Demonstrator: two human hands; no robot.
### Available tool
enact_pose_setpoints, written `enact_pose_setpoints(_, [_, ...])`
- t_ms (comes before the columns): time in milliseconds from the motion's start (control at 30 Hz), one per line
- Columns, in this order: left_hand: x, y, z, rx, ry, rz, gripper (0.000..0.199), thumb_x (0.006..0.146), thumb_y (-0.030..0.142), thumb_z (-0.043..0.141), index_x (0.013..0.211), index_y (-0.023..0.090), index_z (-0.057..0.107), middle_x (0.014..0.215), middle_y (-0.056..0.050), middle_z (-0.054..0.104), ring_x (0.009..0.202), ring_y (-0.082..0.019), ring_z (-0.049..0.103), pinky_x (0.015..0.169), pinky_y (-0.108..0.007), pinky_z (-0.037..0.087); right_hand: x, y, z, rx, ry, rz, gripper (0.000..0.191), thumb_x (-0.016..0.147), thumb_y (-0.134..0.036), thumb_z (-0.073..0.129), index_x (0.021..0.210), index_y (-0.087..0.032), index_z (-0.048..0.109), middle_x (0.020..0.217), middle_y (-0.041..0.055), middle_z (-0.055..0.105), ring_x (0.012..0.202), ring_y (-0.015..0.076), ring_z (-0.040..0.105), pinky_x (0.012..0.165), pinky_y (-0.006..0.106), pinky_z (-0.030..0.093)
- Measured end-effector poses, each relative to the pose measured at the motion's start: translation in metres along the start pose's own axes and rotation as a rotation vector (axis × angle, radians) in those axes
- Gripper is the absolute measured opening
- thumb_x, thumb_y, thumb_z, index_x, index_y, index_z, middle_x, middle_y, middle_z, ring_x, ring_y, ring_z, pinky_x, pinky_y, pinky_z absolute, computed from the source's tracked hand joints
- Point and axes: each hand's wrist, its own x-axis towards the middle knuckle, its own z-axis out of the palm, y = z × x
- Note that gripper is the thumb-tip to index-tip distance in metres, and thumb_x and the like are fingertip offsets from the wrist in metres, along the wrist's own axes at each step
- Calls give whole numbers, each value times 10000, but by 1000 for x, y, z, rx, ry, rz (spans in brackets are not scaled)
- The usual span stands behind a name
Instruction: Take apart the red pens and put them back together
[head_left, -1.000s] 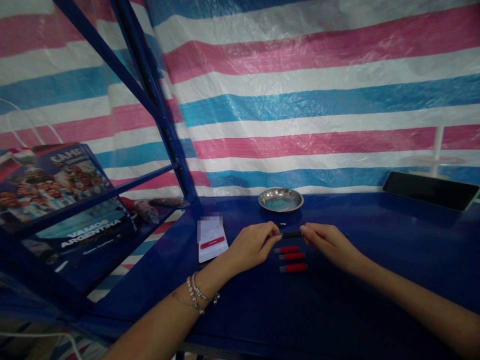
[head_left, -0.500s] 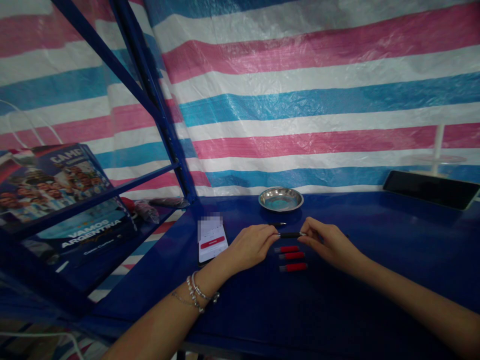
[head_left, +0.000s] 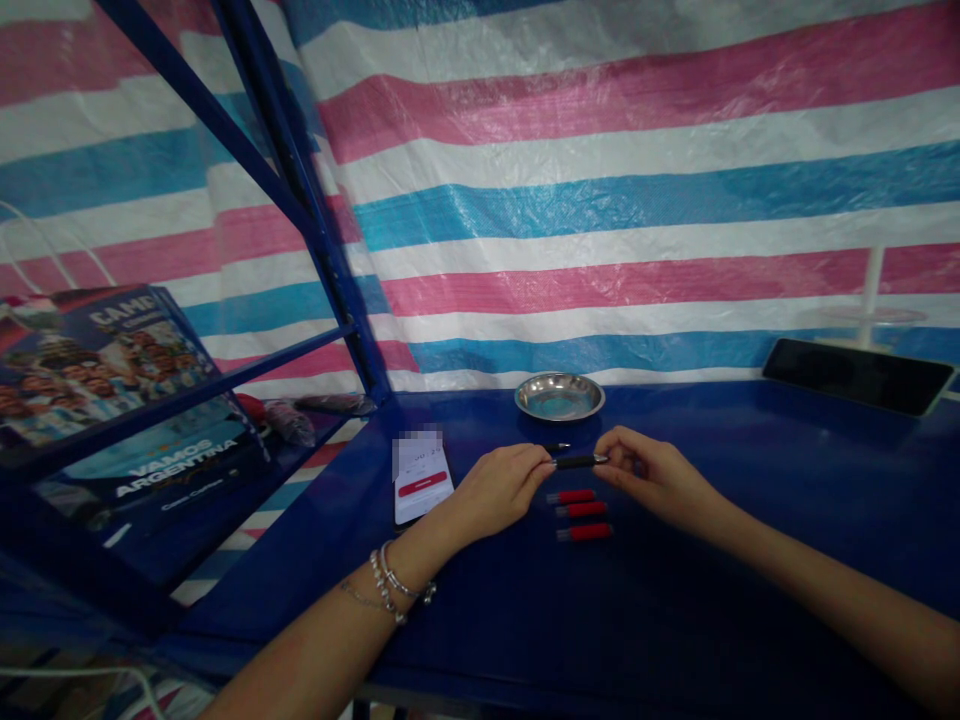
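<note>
A black pen is held level between my two hands, just over the blue table. My left hand is closed round its left end, and the fingertips of my right hand pinch its right end, which shows a silver tip. Behind my left fingers lies another black pen, partly covered by the hand. In front of the held pen, a red piece with a clear end, a second red piece and a third red piece lie in a column.
A round metal dish stands near the striped sheet wall. A lit phone lies left of my left forearm. At the back right a dark tablet leans before a clear-lidded cup. Blue metal framing and a printed bag are at left.
My right fingers have shifted slightly on the pen's right end, and more of its silver tip shows. The red pieces and dish have stayed in place; the view has moved slightly.
</note>
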Motion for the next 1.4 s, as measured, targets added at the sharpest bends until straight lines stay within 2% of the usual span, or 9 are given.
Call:
enact_pose_setpoints(200, [0,0,1,-4,-10,29,258,884,281,273,835,148,488,821,-27,547,745,-116,499,685,-221,378,2,2,1,103,-48,21,243,821,-372,386,899,-154,460,613,-5,532,531,98,468,522,224,346])
enact_pose_setpoints(400, [-1,0,1,-21,-31,31,258,882,271,276,817,147,493,799,-29,547,732,-116,499,676,-218,375,1,-2,0,147,5,1,179,763,-290,492,872,-150,467,674,6,525,591,95,467,516,206,338])
enact_pose_setpoints(600, [0,1,1,-55,-21,56,247,878,265,284,822,144,491,789,-22,537,726,-110,489,675,-214,361,1,-3,1,194,-29,5,227,807,-370,422,865,-151,443,635,3,523,549,95,455,492,209,328])
enact_pose_setpoints(767, [1,1,0,-224,-34,2,312,879,285,264,725,138,492,679,2,506,638,-89,461,611,-202,336,-2,-6,-2,-35,31,-117,120,797,-269,451,850,-164,471,673,1,519,560,90,445,515,208,327])
enact_pose_setpoints(933, [3,-2,-4,-565,-166,-168,440,875,401,170,647,135,437,561,21,441,499,-71,411,495,-188,316,-2,-13,-12,-313,103,-346,84,817,-194,415,825,-159,492,733,26,514,669,109,447,611,222,346])
enact_pose_setpoints(1000, [4,-4,-5,-492,-147,-223,460,873,412,145,659,139,446,560,16,445,505,-82,422,496,-199,316,-1,-15,-22,-393,112,-381,89,819,-196,416,827,-156,495,776,36,535,732,119,456,660,228,351])
enact_pose_setpoints(1133, [6,-14,-4,-3,-49,-166,330,862,367,266,780,157,507,763,-28,537,728,-149,493,663,-264,343,4,-9,-58,-585,65,-124,100,781,-219,463,837,-160,522,764,30,556,673,115,482,621,221,347])
enact_pose_setpoints(1300, [6,-24,3,27,-188,-125,256,852,334,307,801,171,498,798,-24,533,769,-155,495,677,-263,357,3,22,-108,-722,-32,346,98,729,-187,481,798,-168,549,746,30,575,674,119,500,599,209,336])
enact_pose_setpoints(1400, [4,-23,4,21,-192,-131,179,827,319,369,814,178,479,795,-13,523,758,-151,485,634,-245,349,2,47,-117,-717,-117,447,125,673,-108,473,743,-143,570,721,51,573,647,127,507,570,214,337])
